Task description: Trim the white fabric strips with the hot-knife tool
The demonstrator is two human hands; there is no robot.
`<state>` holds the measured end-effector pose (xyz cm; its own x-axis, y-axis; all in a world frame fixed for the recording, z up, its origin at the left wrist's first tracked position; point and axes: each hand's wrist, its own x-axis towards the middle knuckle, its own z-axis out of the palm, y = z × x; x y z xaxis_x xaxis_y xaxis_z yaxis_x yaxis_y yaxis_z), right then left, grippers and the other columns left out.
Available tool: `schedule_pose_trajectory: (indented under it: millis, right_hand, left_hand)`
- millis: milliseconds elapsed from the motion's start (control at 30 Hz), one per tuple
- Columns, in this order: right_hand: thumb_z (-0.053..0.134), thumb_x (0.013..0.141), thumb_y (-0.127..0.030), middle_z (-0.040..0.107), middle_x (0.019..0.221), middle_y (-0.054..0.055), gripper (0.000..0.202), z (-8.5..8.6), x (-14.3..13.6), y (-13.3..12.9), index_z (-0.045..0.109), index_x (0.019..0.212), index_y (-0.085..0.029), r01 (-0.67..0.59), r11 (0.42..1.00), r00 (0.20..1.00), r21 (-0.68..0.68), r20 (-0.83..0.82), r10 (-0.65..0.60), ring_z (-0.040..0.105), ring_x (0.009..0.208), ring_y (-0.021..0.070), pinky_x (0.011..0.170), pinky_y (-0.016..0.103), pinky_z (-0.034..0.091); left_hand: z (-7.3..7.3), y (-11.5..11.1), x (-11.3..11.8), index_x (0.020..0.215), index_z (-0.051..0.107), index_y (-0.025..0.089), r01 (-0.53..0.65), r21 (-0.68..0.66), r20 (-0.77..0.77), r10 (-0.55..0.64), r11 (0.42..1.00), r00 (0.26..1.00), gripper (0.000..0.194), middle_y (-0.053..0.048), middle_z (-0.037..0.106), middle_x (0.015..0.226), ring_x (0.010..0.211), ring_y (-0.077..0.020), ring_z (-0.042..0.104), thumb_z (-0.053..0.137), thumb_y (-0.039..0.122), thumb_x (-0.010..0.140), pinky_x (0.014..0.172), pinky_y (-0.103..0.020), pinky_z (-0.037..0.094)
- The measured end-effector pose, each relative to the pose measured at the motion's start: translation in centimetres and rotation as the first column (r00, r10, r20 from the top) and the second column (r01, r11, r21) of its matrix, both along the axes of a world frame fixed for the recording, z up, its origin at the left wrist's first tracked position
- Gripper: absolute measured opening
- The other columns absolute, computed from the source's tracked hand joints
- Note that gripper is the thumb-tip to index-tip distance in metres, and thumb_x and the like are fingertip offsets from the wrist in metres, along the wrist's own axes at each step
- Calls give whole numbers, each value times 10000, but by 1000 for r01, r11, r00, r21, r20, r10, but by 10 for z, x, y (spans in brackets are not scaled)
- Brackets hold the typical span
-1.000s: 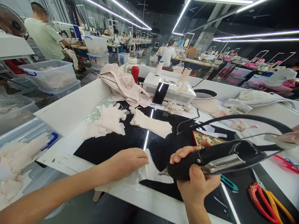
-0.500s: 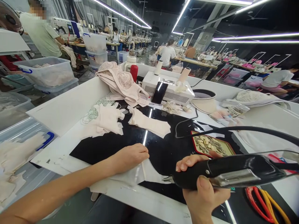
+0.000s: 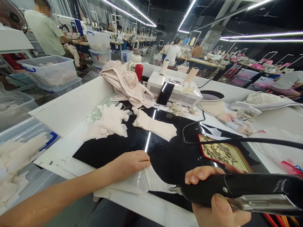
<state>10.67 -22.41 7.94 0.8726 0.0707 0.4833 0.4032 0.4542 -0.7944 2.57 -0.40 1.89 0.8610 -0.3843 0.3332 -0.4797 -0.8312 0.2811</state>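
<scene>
My left hand (image 3: 137, 162) is closed, its fingertips pinching the edge of a pale fabric piece (image 3: 155, 179) at the near side of the black board (image 3: 170, 151). Wrapped in my right hand (image 3: 220, 205) is a black corded hand tool (image 3: 205, 189) with a metal lever along its side. Its forked metal tip points left, at the right end of the fabric piece; whether the two touch I cannot tell. Farther back on the board lie a stack of pale fabric pieces (image 3: 155, 124) and a looser pile of similar pieces (image 3: 110, 123).
Right of the board's middle is a red-rimmed tray (image 3: 243, 159) of seeds, crossed by a black cable (image 3: 267, 141). Behind are a white vented box (image 3: 175, 91), a phone (image 3: 165, 93), a red bottle (image 3: 139, 72) and beige bras (image 3: 125, 78). Red and orange handles (image 3: 272, 219) show bottom right.
My right hand and the tool have shifted slightly right and down in the view, and the handles at lower right are now mostly out of view. My left hand stays on the fabric.
</scene>
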Motion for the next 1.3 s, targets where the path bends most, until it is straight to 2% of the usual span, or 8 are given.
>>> schedule_pose_trajectory:
  millis: [167, 333, 467, 600, 900, 1100, 1300]
  right_hand:
    - [866, 769, -393, 652, 731, -24, 541, 4, 3, 10, 610, 1229, -268, -8, 1000, 1000, 0, -23, 8, 565, 586, 166, 466, 303, 550]
    - [810, 801, -383, 624, 739, -33, 491, 5, 11, 40, 591, 1222, -261, -7, 999, 1000, 49, 4, 6, 581, 565, 154, 450, 288, 531]
    - [768, 849, -364, 631, 788, -38, 434, 0, 18, 65, 559, 1221, -285, -80, 995, 997, 56, 10, 79, 613, 577, 141, 498, 298, 555]
    - [768, 873, -380, 640, 812, -33, 471, -7, 23, 78, 529, 1268, -285, -130, 989, 991, 70, 34, 128, 623, 590, 139, 519, 302, 564]
    - [768, 876, -391, 639, 827, -29, 455, -13, 23, 83, 528, 1248, -286, -155, 985, 988, 73, 38, 153, 618, 594, 137, 531, 297, 553]
    - [729, 912, -334, 640, 835, -29, 404, -13, 23, 83, 524, 1257, -283, -133, 990, 991, 48, 42, 131, 629, 598, 134, 532, 298, 572]
    - [761, 900, -321, 663, 833, -21, 429, -10, 20, 72, 565, 1279, -276, -132, 986, 990, 105, 63, 126, 639, 618, 137, 536, 292, 576]
  left_hand:
    - [-2, 0, -5, 1177, 648, 138, -24, -22, 14, 25, 999, 1000, 284, -83, 679, 1151, 1095, -191, 652, 520, -21, 981, 925, -291, 611]
    - [-5, 1, -7, 1181, 642, 148, -33, -65, 15, 34, 997, 999, 227, -73, 686, 1167, 1109, -183, 660, 528, 41, 1017, 929, -275, 616]
    - [-7, 2, -6, 1180, 630, 166, -38, -81, 2, 38, 996, 999, 187, -65, 681, 1181, 1107, -181, 663, 496, 110, 1061, 939, -282, 611]
    - [-8, 2, -6, 1186, 622, 178, -48, -98, -67, 42, 994, 997, 181, -57, 678, 1175, 1091, -177, 666, 483, 137, 1079, 932, -275, 598]
    - [-10, 3, -8, 1220, 618, 174, -50, -81, -78, 43, 995, 996, 193, -61, 672, 1233, 1119, -181, 668, 511, 131, 1066, 953, -277, 598]
    - [-9, 2, -7, 1164, 629, 161, -40, -68, 57, 44, 997, 997, 164, -66, 687, 1154, 1035, -181, 697, 499, 136, 1067, 868, -272, 627]
    - [-7, 3, -7, 1162, 626, 177, -36, -52, 86, 41, 998, 995, 191, -61, 686, 1163, 1039, -192, 708, 454, 153, 1083, 828, -273, 632]
